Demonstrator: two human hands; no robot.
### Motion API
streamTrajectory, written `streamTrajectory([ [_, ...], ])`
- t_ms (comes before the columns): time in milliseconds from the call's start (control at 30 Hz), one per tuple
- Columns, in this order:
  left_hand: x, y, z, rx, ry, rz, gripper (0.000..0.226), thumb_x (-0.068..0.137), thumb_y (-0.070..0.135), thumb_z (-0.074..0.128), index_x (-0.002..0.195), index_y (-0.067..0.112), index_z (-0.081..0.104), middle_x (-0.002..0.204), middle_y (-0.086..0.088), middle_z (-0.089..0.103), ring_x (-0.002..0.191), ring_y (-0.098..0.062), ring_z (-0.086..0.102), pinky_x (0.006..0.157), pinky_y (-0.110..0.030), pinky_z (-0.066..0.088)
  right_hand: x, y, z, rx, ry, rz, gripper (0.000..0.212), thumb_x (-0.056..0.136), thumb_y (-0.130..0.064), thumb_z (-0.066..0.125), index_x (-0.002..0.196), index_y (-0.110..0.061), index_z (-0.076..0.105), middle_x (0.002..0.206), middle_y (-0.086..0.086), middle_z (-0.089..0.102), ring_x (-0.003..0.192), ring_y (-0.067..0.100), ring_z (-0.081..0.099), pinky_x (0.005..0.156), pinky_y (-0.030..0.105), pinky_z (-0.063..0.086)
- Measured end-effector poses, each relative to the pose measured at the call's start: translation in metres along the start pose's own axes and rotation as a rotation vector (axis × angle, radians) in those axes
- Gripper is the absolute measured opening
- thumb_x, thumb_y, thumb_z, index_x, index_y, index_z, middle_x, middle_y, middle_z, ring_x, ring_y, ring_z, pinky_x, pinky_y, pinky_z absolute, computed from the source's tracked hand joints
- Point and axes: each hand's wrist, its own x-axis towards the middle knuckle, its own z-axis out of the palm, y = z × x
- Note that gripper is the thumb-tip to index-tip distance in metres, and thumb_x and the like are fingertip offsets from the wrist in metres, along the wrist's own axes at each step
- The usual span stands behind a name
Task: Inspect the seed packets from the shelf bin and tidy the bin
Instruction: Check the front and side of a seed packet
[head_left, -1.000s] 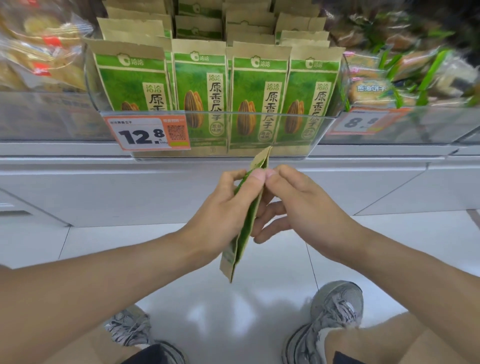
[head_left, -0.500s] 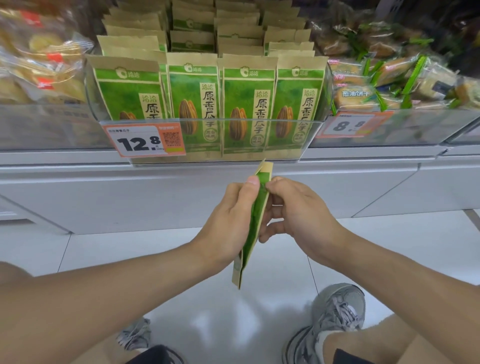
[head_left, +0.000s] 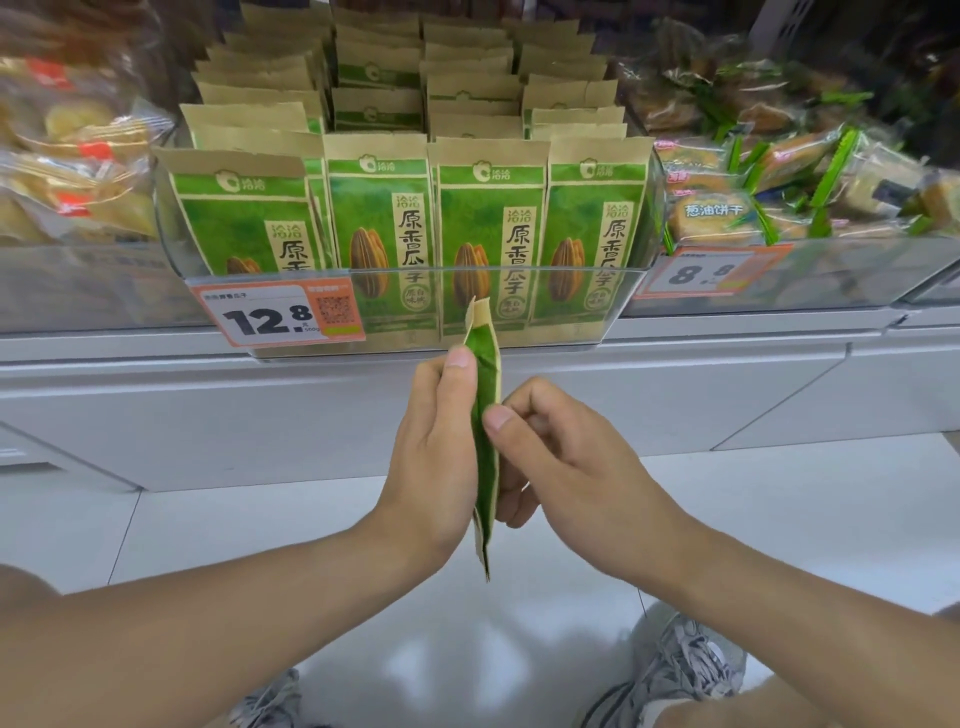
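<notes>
A green and tan seed packet (head_left: 485, 441) is held edge-on and upright between my hands, just below and in front of the shelf. My left hand (head_left: 434, 457) grips its left face, thumb near the top. My right hand (head_left: 550, 457) pinches its right side, thumb on the edge. Behind it stands the clear plastic shelf bin (head_left: 597, 291), filled with several rows of matching seed packets (head_left: 382, 228) standing upright. The leftmost front packet (head_left: 244, 218) leans to the left.
An orange price tag (head_left: 280, 314) reading 12.8 hangs on the bin's front left. Bagged snacks (head_left: 72, 171) fill the left bin, green-wrapped biscuits (head_left: 769, 192) the right one. A white base panel (head_left: 208, 415) and white floor lie below, with my grey shoes (head_left: 680, 670).
The held packet has turned from a slant to nearly upright and risen toward the bin. My right thumb has slid lower down its edge. The view has drawn closer to the shelf.
</notes>
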Motion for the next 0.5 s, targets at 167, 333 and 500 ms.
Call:
streamTrajectory([
  [167,0.004,-0.001,-0.01,-0.016,0.083,0.03,0.081,0.077,0.08,0.041,0.099,0.003,0.052,0.086,-0.017,0.054,0.074,-0.032,0.059,0.069,-0.055,0.055,-0.001,-0.001,-0.002,-0.148,-0.124,0.007,0.02,0.094,-0.04,0.066,0.101,-0.03,0.05,0.086,-0.005,0.066,0.077,0.015,0.068,0.075,0.05,0.059],
  [333,0.006,0.007,-0.016,0.068,0.121,0.028,0.085,0.072,0.083,0.036,0.104,0.009,0.06,0.094,-0.016,0.063,0.087,-0.032,0.064,0.086,-0.055,0.053,0.003,-0.004,-0.009,-0.121,-0.212,0.041,0.046,0.075,-0.043,0.08,0.109,-0.041,0.047,0.099,-0.011,0.058,0.084,0.012,0.072,0.075,0.051,0.061],
  [500,0.003,0.008,-0.019,0.091,0.131,0.006,0.083,0.073,0.082,0.037,0.103,0.007,0.055,0.087,-0.007,0.055,0.082,-0.02,0.059,0.085,-0.05,0.054,0.01,-0.007,-0.013,-0.073,-0.266,0.028,0.054,0.077,-0.022,0.083,0.115,-0.04,0.049,0.104,-0.008,0.056,0.081,0.02,0.075,0.076,0.052,0.062],
])
